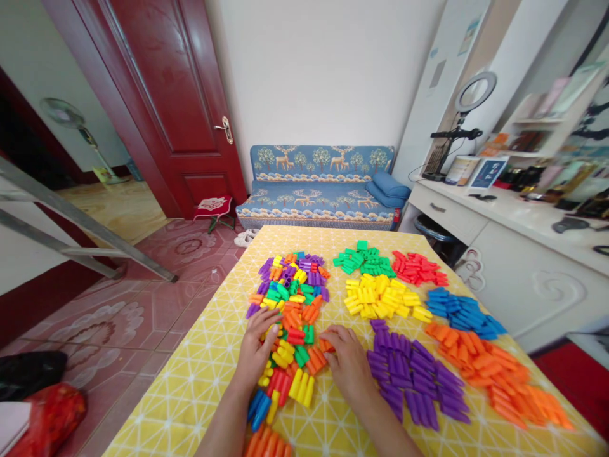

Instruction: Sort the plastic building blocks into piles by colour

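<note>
In the head view, a mixed pile of short plastic tubes is spread on the left half of a table, which is covered by a yellow patterned cloth. The near part of this pile is framed by two bare hands. The left hand is laid along the left edge of the pile; its fingers are stretched and its thumb is held apart from them, with nothing seen to be gripped. The right hand is placed at the other edge, with fingers bent, and an orange tube is touched by its fingertips; whether this tube is firmly gripped cannot be told.

On the right half, tubes are grouped by colour. A purple group is placed just beside the right hand. Beyond it a yellow group is seen, then a green group and a red group. Farther right, a blue group and an orange group are laid.

On the white dresser, a tub is kept; its content cannot be told. By the left side of the view, a red plastic bag is seen near a black bag.
</note>
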Available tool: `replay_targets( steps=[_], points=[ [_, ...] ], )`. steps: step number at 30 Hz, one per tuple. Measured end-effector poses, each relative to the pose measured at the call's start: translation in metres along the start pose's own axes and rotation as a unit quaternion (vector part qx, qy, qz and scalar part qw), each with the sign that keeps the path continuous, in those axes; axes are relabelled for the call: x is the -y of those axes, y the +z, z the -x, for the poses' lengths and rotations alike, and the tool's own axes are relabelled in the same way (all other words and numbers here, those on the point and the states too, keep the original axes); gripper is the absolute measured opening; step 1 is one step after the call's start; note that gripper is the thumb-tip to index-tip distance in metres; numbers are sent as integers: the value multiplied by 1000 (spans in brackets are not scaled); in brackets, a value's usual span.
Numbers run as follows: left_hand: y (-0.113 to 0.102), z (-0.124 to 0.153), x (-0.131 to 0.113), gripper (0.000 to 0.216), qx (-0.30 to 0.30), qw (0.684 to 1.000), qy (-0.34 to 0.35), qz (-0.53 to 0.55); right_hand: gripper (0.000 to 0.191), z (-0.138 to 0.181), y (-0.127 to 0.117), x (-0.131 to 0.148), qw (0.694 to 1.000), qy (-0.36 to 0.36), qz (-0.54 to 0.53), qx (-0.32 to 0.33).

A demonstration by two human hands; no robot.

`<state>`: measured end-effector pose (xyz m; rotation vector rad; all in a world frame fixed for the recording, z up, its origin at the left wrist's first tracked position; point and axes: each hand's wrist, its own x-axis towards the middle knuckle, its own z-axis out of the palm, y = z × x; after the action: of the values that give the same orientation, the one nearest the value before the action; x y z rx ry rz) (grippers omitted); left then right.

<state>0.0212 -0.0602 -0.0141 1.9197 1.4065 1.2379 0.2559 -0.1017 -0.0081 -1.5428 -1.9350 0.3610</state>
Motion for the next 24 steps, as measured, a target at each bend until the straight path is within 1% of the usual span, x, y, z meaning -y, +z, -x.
replay_targets(
  steps=[3, 5, 8, 10, 13, 15, 17, 19, 21, 24],
  points=[
    [-1, 0, 0, 35, 2, 1000, 2, 2, 31, 3, -7, 1, 1000, 17, -15, -9],
    [-1, 0, 0, 35, 3, 1000, 1, 4, 26, 5, -16, -1, 999, 27, -31, -30],
    [-1, 0, 0, 35, 6, 1000, 3, 5, 23, 10, -43, -14, 994, 28, -36, -102],
    [-1, 0, 1, 36, 7, 1000, 3, 7, 23, 16, -71, -33, 984, 27, -9, -174],
    [-1, 0, 3, 36, 5, 1000, -1, 6, 29, 28, -118, -74, 957, 39, 79, -276],
    [-1, 0, 3, 35, 5, 1000, 0, 4, 33, 40, -144, -105, 937, 62, 155, -308],
    [0, 0, 3, 35, 3, 1000, 0, 1, 36, 51, -161, -131, 921, 86, 224, -306],
    [0, 0, 4, 35, 2, 1000, 0, 1, 37, 60, -170, -150, 913, 97, 270, -291],
    [0, 0, 4, 35, 1, 1000, 0, 3, 37, 67, -171, -161, 910, 99, 295, -274],
    [0, 0, 5, 35, 2, 1000, 0, 6, 33, 71, -167, -168, 910, 100, 315, -251]
  ],
)
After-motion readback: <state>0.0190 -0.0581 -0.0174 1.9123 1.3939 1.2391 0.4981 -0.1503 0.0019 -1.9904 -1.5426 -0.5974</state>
